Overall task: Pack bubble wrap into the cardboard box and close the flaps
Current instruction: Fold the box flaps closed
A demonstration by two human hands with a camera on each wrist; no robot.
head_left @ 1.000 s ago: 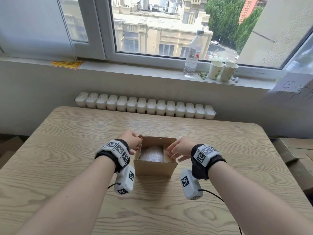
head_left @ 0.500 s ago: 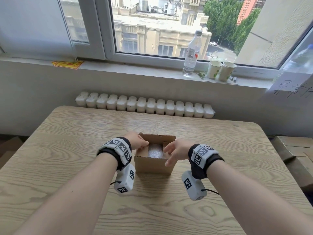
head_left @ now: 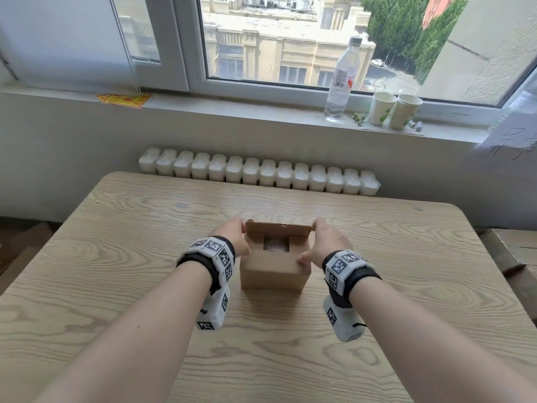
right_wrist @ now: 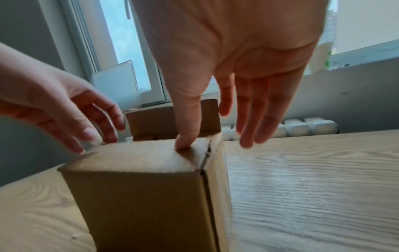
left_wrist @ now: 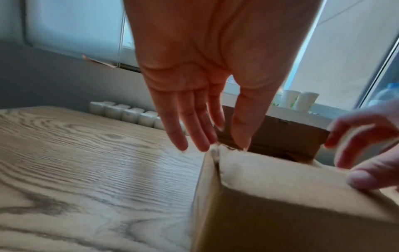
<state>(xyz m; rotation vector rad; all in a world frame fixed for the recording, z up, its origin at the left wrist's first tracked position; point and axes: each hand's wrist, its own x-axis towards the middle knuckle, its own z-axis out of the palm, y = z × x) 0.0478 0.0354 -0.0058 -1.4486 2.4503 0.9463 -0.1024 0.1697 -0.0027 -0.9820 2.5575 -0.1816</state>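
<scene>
A small cardboard box (head_left: 273, 271) stands in the middle of the wooden table (head_left: 116, 257). Its side flaps and near flap (right_wrist: 138, 153) are folded down, while the far flap (head_left: 279, 229) stands upright. Bubble wrap (head_left: 276, 245) shows through the small gap left on top. My left hand (head_left: 231, 235) lies along the box's left side with straight fingers, and its thumb (left_wrist: 241, 129) touches the top edge. On the right side, my right hand (head_left: 327, 241) has straight fingers, and its thumb (right_wrist: 185, 136) presses on the near flap.
A white radiator (head_left: 258, 175) runs behind the table's far edge. On the windowsill stand a plastic bottle (head_left: 340, 82) and two paper cups (head_left: 393, 110). Cardboard boxes (head_left: 517, 251) sit on the floor at the right.
The side flaps and near flap have been folded over the bubble wrap. Both hands moved from the opening out to the box's sides and forward toward the far flap.
</scene>
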